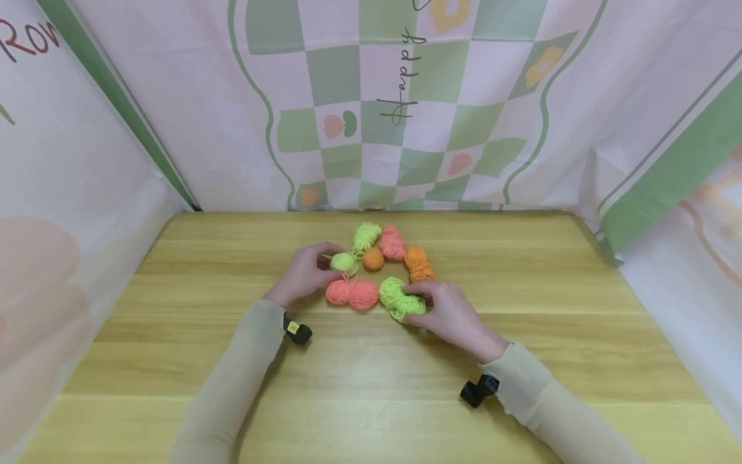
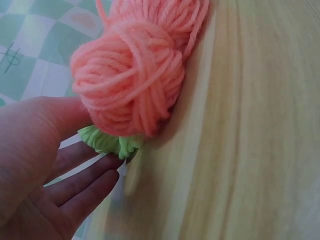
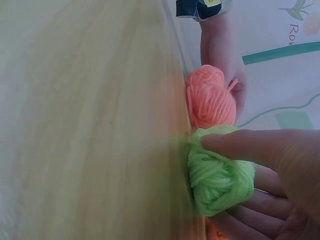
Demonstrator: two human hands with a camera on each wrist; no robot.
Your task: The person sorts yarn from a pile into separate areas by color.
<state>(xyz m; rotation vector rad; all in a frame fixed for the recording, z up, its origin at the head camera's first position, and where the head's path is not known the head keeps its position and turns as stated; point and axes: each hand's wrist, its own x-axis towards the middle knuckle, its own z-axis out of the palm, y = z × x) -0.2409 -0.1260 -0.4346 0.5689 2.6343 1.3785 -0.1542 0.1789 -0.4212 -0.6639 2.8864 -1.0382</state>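
Note:
Small yarn bundles form a ring on the table, with an orange yarn ball (image 1: 373, 259) inside it. At the ring's left, my left hand (image 1: 306, 274) holds a small yellow-green yarn ball (image 1: 344, 263) between thumb and fingers. Just in front of that hand lies a coral yarn bundle (image 1: 352, 294), which hides most of the held ball in the left wrist view. My right hand (image 1: 455, 317) grips a bright green yarn bundle (image 3: 220, 175) at the front right, thumb on one side and fingers on the other. Its end is right at the coral bundle.
At the back of the ring are another yellow-green bundle (image 1: 366, 238) and a second coral bundle (image 1: 392, 243). An orange bundle (image 1: 418, 263) lies at the right, just beyond my right hand. The wooden table (image 1: 371, 399) meets a patterned cloth (image 1: 382, 154) behind.

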